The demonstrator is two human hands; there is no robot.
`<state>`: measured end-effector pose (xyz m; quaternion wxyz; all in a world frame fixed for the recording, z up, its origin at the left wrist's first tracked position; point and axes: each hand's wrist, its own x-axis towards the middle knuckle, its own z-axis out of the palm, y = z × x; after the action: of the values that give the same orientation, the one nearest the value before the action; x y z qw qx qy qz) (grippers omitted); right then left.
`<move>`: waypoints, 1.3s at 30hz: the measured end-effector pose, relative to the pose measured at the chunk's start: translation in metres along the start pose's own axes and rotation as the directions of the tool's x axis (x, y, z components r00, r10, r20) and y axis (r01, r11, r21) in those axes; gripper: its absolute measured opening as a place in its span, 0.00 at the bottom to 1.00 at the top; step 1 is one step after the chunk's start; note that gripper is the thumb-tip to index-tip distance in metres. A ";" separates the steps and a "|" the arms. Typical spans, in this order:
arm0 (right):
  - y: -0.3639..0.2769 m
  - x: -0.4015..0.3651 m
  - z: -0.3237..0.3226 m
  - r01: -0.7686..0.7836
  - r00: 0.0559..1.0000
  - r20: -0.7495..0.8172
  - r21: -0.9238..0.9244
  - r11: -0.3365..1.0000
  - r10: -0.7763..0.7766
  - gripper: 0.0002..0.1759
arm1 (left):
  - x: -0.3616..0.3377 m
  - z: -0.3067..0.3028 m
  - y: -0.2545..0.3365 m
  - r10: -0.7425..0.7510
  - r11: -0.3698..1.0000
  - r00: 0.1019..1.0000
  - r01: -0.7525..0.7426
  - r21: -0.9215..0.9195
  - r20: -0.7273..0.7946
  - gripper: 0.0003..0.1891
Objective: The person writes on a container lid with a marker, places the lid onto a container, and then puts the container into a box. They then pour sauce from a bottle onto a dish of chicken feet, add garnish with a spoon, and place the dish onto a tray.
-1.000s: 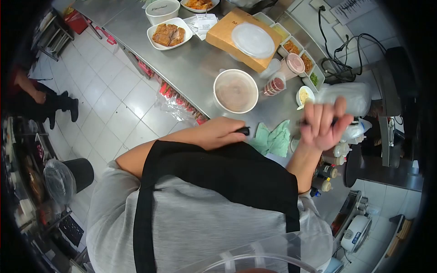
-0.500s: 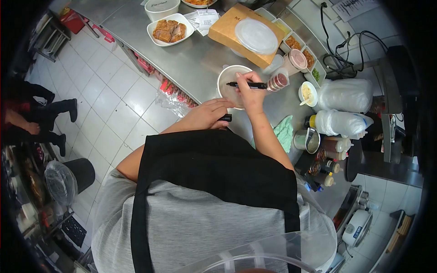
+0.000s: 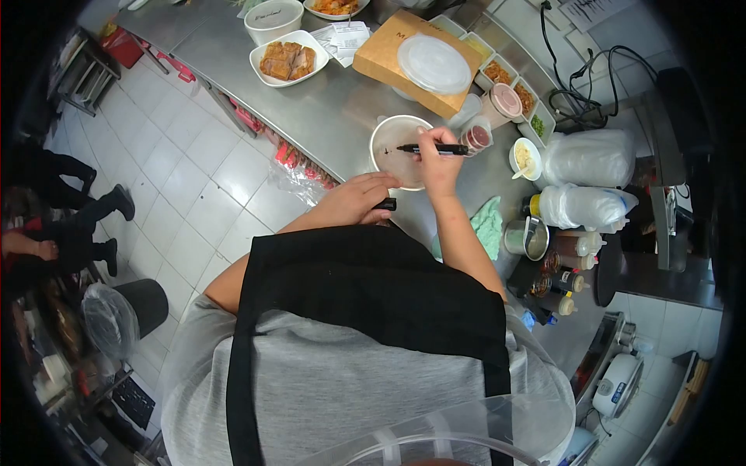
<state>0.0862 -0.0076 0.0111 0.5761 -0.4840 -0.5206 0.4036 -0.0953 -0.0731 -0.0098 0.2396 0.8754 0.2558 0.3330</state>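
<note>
My right hand (image 3: 439, 169) is closed around a black marker (image 3: 453, 149), its tip over the lid of a round white bowl (image 3: 398, 165). A small dark mark shows on the lid, left of the tip. Against the bowl's near edge rest the fingertips of my left hand (image 3: 353, 196), which has the black marker cap (image 3: 385, 204) gripped in its lower fingers. Close to my right hand stands a small lidded cup of red sauce (image 3: 475, 139).
On the steel counter (image 3: 225, 58) are a white dish of sliced fried meat (image 3: 286, 60), a cardboard box (image 3: 381, 62) under a clear lid (image 3: 435, 64), and a green cloth (image 3: 487, 227). Sauce bottles (image 3: 575, 245) line the right. Another person's legs (image 3: 78, 210) show at left.
The marker tip has moved slightly right across the lid, and a dark mark is now visible there. My left hand stays at the bowl's edge with the cap.
</note>
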 end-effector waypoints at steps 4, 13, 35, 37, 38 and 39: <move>0.002 0.002 -0.002 0.002 1.000 0.012 -0.075 0.997 -0.001 0.14 | 0.002 0.000 0.000 -0.001 1.000 1.000 0.001 -0.015 0.010 0.20; 0.014 0.004 -0.005 -0.026 0.997 -0.082 -0.102 0.994 0.018 0.14 | 0.004 -0.002 0.003 -0.045 0.998 0.999 0.046 -0.052 0.015 0.14; 0.010 0.001 -0.019 0.011 0.994 -0.106 -0.137 0.991 -0.025 0.13 | 0.007 -0.006 0.007 -0.046 0.998 0.997 0.048 -0.042 0.063 0.16; 0.013 0.002 -0.019 0.081 0.991 -0.086 -0.184 0.980 -0.098 0.13 | 0.007 -0.005 0.007 -0.053 0.997 0.997 0.056 -0.043 0.060 0.16; 0.013 0.002 -0.017 0.088 0.992 -0.077 -0.184 0.979 -0.104 0.13 | 0.007 -0.004 0.007 -0.057 0.997 0.997 0.060 -0.043 0.058 0.15; 0.013 0.002 -0.016 0.096 0.991 -0.069 -0.185 0.978 -0.110 0.13 | 0.007 -0.005 0.007 -0.060 0.997 0.997 0.062 -0.044 0.055 0.15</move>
<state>0.1029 -0.0052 -0.0006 0.5698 -0.5222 -0.5566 0.3046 -0.0923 -0.0731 0.0012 0.2762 0.8700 0.2683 0.3078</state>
